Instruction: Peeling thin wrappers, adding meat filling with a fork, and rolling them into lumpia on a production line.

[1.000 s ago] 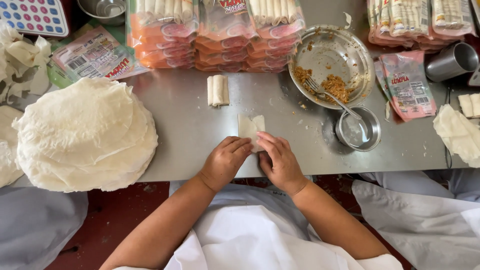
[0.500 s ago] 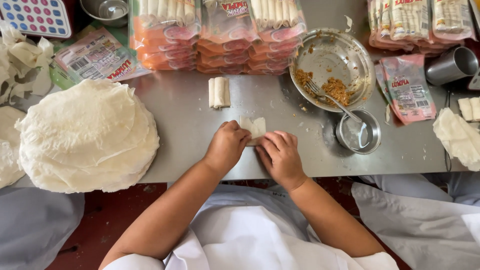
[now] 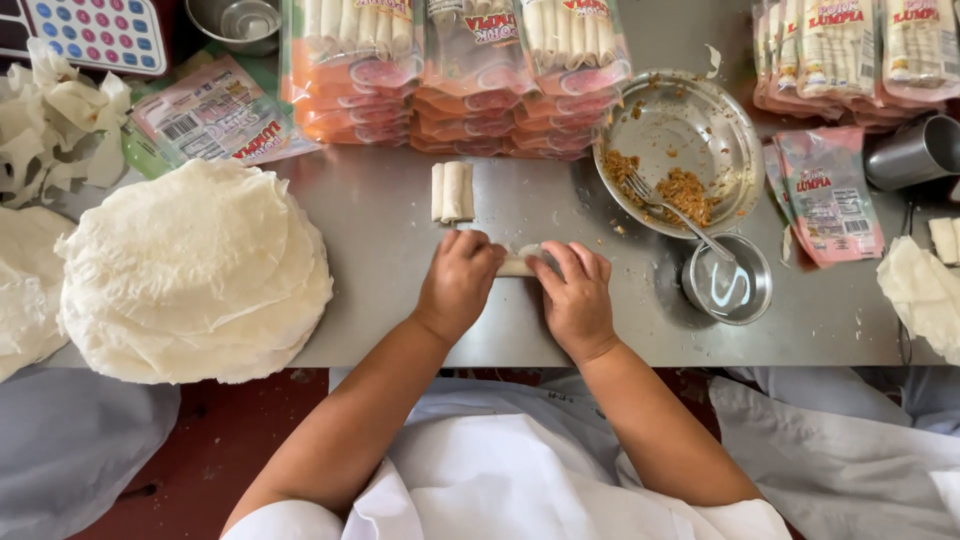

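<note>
My left hand [image 3: 458, 282] and my right hand [image 3: 577, 295] press down side by side on a thin white wrapper rolled into a small log [image 3: 520, 264] on the steel table [image 3: 380, 260]. Both sets of fingers curl over the roll, and only its middle shows between them. Just beyond the hands lie two finished white rolls [image 3: 452, 191], side by side. A metal bowl [image 3: 690, 120] with brown filling and a fork [image 3: 672, 208] sits to the right.
A tall stack of round white wrappers [image 3: 195, 270] lies at the left. Packed trays of rolls [image 3: 455, 75] line the back edge. A small metal cup of liquid [image 3: 727, 282], printed pouches [image 3: 828, 195], a steel mug [image 3: 915, 152] and a calculator [image 3: 95, 30] stand around.
The wrapper lay partly flat under my fingers; both hands have pushed forward, away from me, and it is now a tight roll between them.
</note>
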